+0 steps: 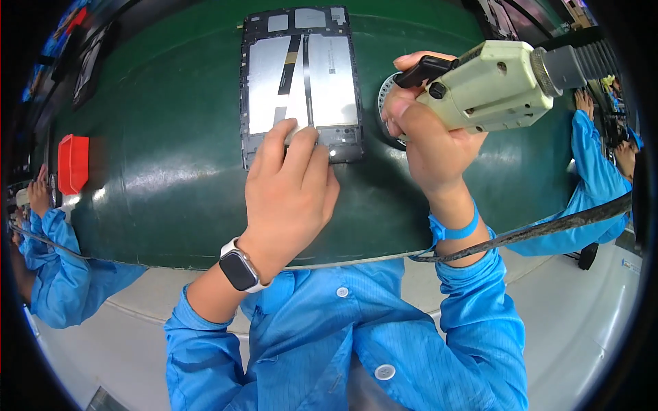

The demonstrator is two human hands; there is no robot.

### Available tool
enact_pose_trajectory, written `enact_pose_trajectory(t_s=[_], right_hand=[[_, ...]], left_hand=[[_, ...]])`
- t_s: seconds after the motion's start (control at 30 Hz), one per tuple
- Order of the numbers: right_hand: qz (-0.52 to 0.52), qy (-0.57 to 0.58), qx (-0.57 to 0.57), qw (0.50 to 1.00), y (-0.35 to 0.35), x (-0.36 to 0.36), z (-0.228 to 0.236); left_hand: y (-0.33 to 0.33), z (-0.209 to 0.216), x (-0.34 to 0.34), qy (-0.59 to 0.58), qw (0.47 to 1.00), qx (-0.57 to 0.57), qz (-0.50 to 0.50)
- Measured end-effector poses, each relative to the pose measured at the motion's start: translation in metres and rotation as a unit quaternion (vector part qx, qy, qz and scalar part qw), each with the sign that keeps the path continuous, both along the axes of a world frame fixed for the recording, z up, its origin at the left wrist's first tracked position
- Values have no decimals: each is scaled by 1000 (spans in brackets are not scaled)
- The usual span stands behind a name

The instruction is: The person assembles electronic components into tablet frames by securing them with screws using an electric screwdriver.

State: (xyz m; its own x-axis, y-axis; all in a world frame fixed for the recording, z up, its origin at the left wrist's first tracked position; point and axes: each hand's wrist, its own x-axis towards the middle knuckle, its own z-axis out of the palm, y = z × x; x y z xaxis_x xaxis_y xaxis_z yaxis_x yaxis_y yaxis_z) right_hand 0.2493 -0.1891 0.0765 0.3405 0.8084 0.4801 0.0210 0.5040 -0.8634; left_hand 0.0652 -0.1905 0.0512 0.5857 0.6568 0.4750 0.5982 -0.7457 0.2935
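Note:
An opened tablet (336, 65), with a silver inner plate, a black frame and dark ribbon strips, lies on the green work surface in front of me. My left hand (284, 198) rests on its lower end, fingertips touching the frame and the plate's lower edge. To the right, my right hand (439, 151) is wrapped round a pale green electric screwdriver (490, 85) with a black lever. Its body tilts toward the upper right, and my hand hides its tip. Partly behind that hand sits a round, white-rimmed screw holder (384, 96) with small holes around its rim.
A red plastic bin (73, 164) stands at the left on the green mat (157, 219). A dark cable (548, 229) crosses beside my right forearm. Blue-sleeved co-workers sit on both sides, one at the left (58, 253), another at the right (589, 151).

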Motion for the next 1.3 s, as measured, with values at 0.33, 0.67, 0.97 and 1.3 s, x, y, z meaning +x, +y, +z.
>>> enact_pose_trajectory(t_s=[0.33,0.67,0.97,1.3], right_hand=[[-7,-8,7,1000,2,2,2],[-5,-6,4,1000,3,0,-2],[6,-30,12,999,8,3,-2],[37,-48,-8,998,20,14,-11]], left_hand=[[25,-3,-39,-157,979,-116,-65],[40,12,-24,-95,983,-139,-68],[66,31,-16,-4,971,-202,-128],[121,45,12,168,928,-263,-204]])
